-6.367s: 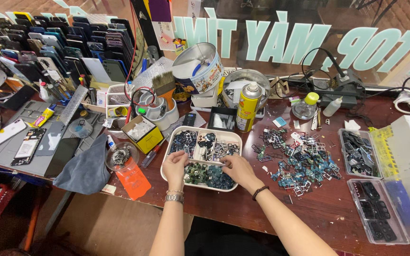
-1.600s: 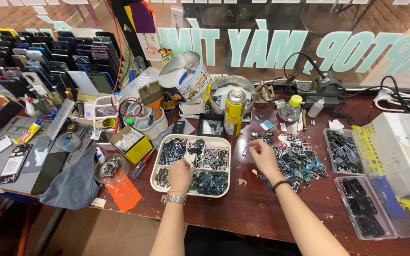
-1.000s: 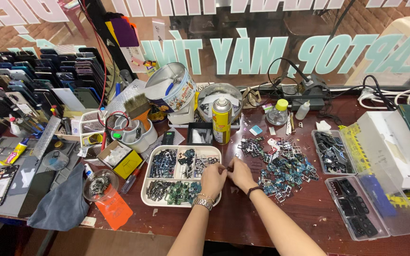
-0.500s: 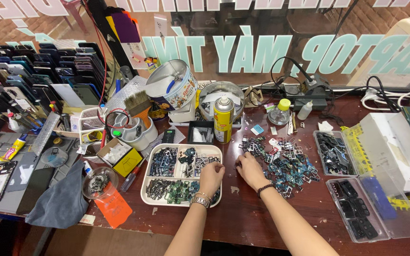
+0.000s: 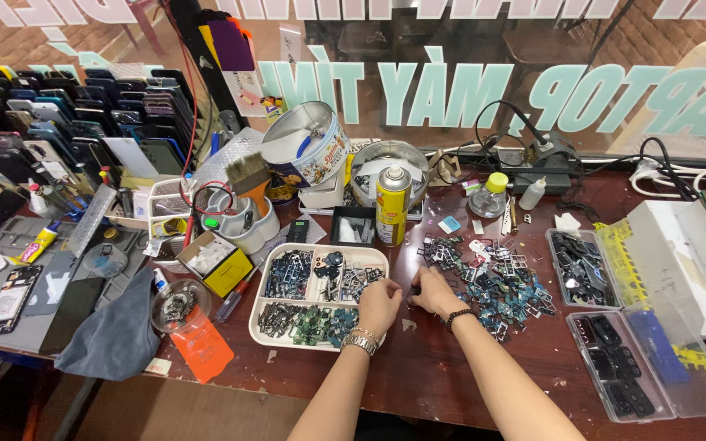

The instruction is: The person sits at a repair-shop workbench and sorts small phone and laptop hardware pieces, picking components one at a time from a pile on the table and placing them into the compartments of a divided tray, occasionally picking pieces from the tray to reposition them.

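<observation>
A cream divided tray (image 5: 318, 269) filled with small phone parts lies on the dark red table. My left hand (image 5: 380, 305), with a metal watch at the wrist, rests on the tray's right edge, fingers curled. My right hand (image 5: 430, 291), with a dark bead bracelet, sits just right of the tray, at the near-left edge of a loose pile of small metal and circuit parts (image 5: 492, 278). Its fingertips pinch together near my left hand; a tiny dark part may be between them, too small to tell.
A yellow spray can (image 5: 393, 204) and a small black box (image 5: 354, 226) stand behind the tray. Clear plastic part cases (image 5: 647, 359) lie at right. A grey cloth (image 5: 116, 335), an orange sheet (image 5: 203, 351), rows of phones (image 5: 67, 114) and cables crowd the left and back.
My hands had met at the tray's right edge, parted half a second ago with the right on the pile, and now sit close together again. The camera has shifted slightly.
</observation>
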